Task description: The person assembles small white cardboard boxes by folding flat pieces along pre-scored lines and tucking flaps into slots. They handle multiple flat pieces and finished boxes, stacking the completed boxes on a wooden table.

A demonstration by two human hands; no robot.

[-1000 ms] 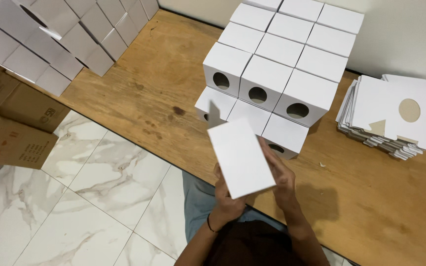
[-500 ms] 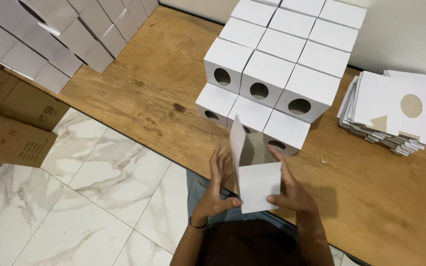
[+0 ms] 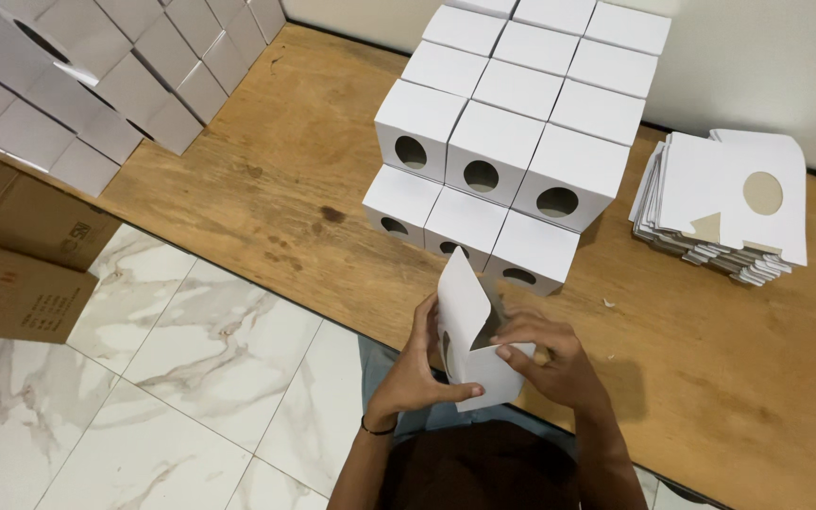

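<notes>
Together, left hand (image 3: 419,376) and right hand (image 3: 552,364) each grip the half-folded white box (image 3: 472,331).

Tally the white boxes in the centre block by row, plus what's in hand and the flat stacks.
Top-tier folded boxes, front row with round holes showing: 3
Lower-tier folded boxes, front row: 3
Half-folded box held by left hand and right hand: 1
Stack of flat box blanks: 1
Total: 8
</notes>
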